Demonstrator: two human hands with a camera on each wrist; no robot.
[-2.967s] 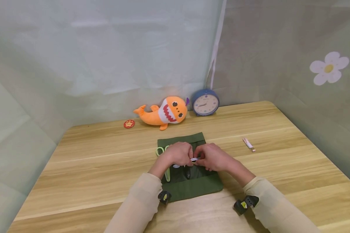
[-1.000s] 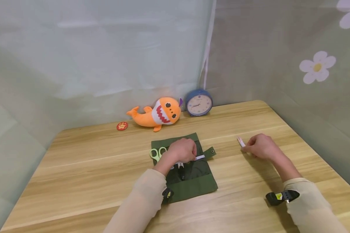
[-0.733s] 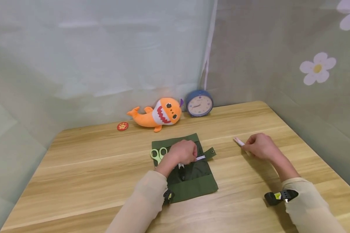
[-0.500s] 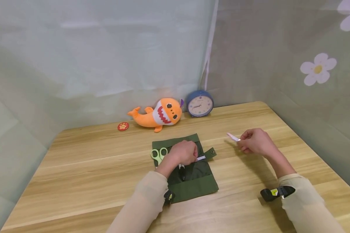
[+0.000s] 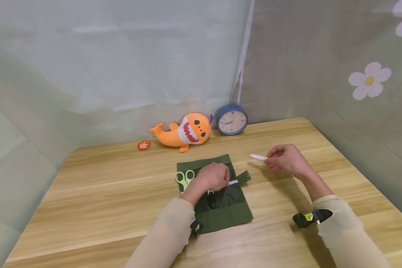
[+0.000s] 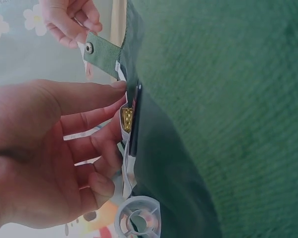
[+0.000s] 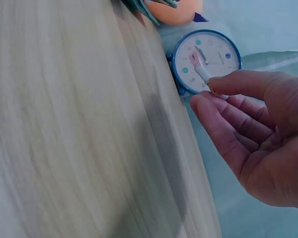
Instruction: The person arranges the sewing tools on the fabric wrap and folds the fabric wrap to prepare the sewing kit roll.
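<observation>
A dark green fabric roll-up pouch point(image 5: 222, 220) lies unfolded on the table. My left hand point(image 5: 215, 176) is over its middle, pinching a white elastic band point(image 5: 233, 182) between thumb and fingers. A gold-coloured dotted piece point(image 6: 127, 119) shows inside the band in the left wrist view. Green-handled scissors point(image 5: 185, 179) and a black-handled tool point(image 5: 211, 200) lie on the pouch, partly covered by my left hand and arm. To the right, my right hand point(image 5: 287, 160) holds a slim pink-and-white item point(image 5: 258, 157) above the table, its pink end pointing left. That end looks forked in the right wrist view.
Behind the pouch sit an orange plush shark point(image 5: 184, 132) and a blue round clock point(image 5: 232, 120). A red disc with a star point(image 5: 143, 145) lies left of the plush. A snap tab point(image 5: 244, 177) sticks out from the pouch's right side. Fabric walls border the table.
My right hand has left the pouch, picked up the slim pink-and-white item from the table, turned it and carried it left. My left hand has stayed at the elastic band.
</observation>
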